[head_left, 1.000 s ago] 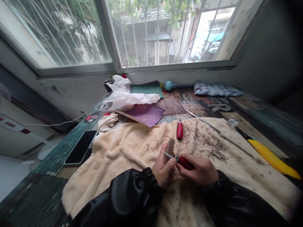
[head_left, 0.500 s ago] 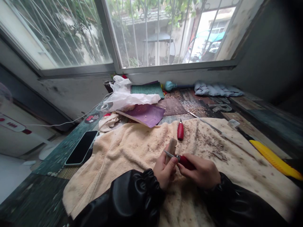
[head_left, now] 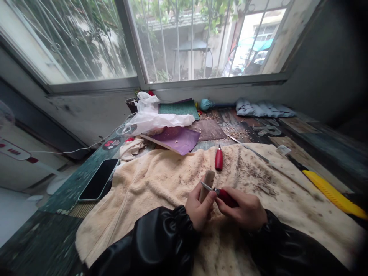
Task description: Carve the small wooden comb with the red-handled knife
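My left hand (head_left: 199, 207) is closed round a small piece of wood (head_left: 209, 178), whose upper end sticks out above the fingers. In my right hand (head_left: 247, 209) is a carving knife (head_left: 225, 197) with a red handle, its short blade lying across the wood. My left thumb presses near the base of the blade. Beneath both hands spreads a beige towel (head_left: 143, 184), strewn with wood shavings on the right. A second red-handled carving knife (head_left: 219, 159) lies on the towel just beyond my hands, tip pointing away.
A phone (head_left: 99, 180) lies at the left. Behind the towel are a purple sheet (head_left: 178, 140), a white plastic bag (head_left: 161, 119) and a green mat (head_left: 178, 109). To the right are a long thin metal tool (head_left: 250, 148) and a yellow-handled tool (head_left: 333, 193).
The wood has tilted slightly and sits a little lower in my left hand. The blade has shifted slightly along it. Everything else stays in place.
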`<state>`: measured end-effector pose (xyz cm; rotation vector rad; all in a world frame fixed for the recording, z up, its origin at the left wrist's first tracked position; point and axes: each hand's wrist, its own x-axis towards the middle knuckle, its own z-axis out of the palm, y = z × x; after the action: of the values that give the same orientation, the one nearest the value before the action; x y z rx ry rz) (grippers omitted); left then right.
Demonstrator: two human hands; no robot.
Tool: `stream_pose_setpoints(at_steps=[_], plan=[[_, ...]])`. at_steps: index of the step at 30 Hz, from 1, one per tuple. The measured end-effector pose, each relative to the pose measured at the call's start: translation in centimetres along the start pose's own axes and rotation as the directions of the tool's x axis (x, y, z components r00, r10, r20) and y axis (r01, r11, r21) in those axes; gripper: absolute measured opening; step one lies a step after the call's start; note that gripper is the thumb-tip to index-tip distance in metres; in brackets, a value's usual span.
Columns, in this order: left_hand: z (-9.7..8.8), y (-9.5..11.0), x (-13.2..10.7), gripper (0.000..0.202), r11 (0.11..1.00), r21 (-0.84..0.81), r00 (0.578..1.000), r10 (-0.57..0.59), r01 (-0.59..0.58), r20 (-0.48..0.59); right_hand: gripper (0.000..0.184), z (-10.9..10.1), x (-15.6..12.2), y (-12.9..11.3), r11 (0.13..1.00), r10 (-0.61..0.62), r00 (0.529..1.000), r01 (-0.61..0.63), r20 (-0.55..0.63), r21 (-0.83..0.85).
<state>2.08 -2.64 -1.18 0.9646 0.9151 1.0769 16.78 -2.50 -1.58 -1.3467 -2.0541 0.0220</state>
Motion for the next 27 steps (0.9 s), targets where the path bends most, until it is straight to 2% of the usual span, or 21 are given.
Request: stream_pose_setpoints(at_steps=[6, 18, 27], plan=[[-0.4, -1.1, 0.2, 0.056, 0.984, -0.166, 0.992, -0.053, 0.071, 0.110, 0.035, 0.1, -0.1, 0.1, 0.999, -0.011, 1.000, 0.010, 0.026, 0.033], [0.3, 0.2, -0.2, 0.059, 0.988, -0.142, 0.998, -0.056, 0.058, 0.017, 0.038, 0.1, -0.1, -0.1, 0.999, -0.039, 0.999, 0.038, -0.038, -0.028], [0.5, 0.1, -0.3, 0.075, 0.994, -0.100, 0.998, -0.057, 0.053, -0.032, 0.039, 0.4, -0.4, -0.3, 1.000, -0.008, 0.999, 0.007, -0.053, -0.021]])
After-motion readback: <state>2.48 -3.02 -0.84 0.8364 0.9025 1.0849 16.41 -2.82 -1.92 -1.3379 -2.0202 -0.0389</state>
